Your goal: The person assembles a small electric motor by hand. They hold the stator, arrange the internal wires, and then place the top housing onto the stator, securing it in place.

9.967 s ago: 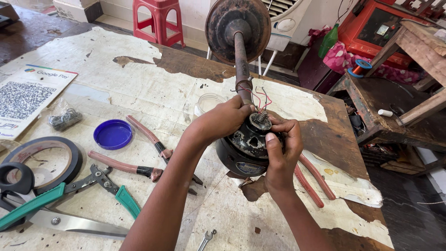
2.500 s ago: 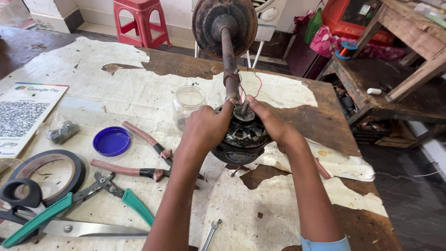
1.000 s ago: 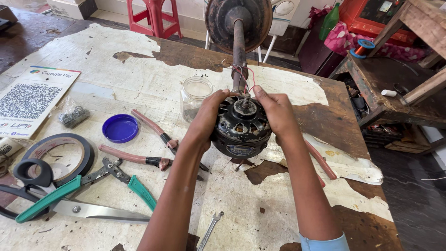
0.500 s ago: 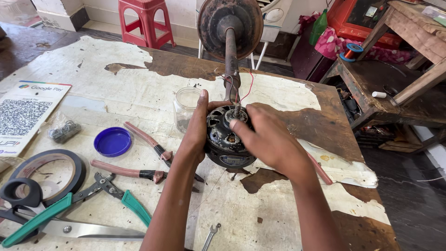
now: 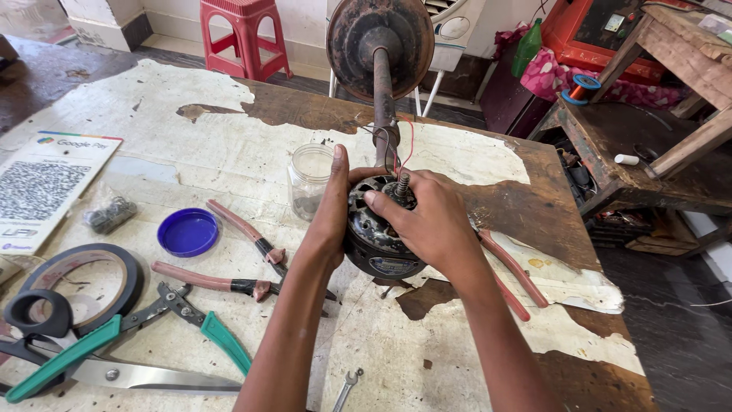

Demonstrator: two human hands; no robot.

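Here, black round motor (image 5: pixel 377 236), tilted.

At the centre of the frame both hands grip a black fan motor (image 5: pixel 379 240) tilted on the worn worktable (image 5: pixel 229 145). The left hand (image 5: pixel 329 210) presses flat against its left side; the right hand (image 5: pixel 428 217) wraps over the top beside the threaded shaft (image 5: pixel 400 185). Just left stands a clear jar (image 5: pixel 309 179). Further left lie a blue lid (image 5: pixel 187 232), pink-handled pliers (image 5: pixel 244 233), and, at lower left, green-handled scissors (image 5: pixel 114 366) and a tape roll (image 5: pixel 80 278).
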